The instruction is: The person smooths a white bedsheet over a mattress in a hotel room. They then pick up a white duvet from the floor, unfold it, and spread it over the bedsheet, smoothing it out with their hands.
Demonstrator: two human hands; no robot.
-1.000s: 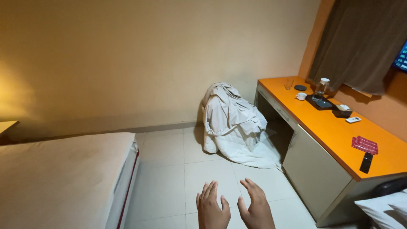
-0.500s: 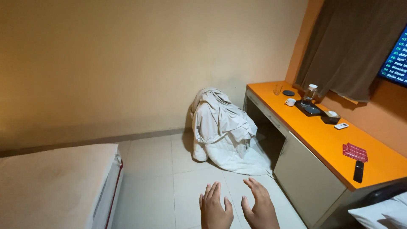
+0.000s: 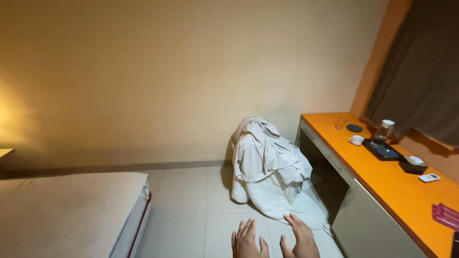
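Observation:
My left hand (image 3: pixel 247 240) and my right hand (image 3: pixel 300 237) are held side by side at the bottom edge of the view, palms down, fingers spread, holding nothing. Beyond them on the tiled floor (image 3: pixel 186 205) lies a heap of white bed linen (image 3: pixel 267 167), piled against the wall next to the orange desk (image 3: pixel 397 186). The hands are apart from the linen, above the floor in front of it.
A bare mattress on a bed (image 3: pixel 67 215) fills the lower left. The desk carries a white cup (image 3: pixel 356 140), a glass jar on a dark tray (image 3: pixel 382 143), a drinking glass (image 3: pixel 340 123), a remote (image 3: pixel 429 177) and a red packet (image 3: pixel 447 215). A dark curtain (image 3: pixel 420 71) hangs at right.
The view has swung a little to the left and upward, so the linen heap and desk sit further right. Both hands stay open and low in the view.

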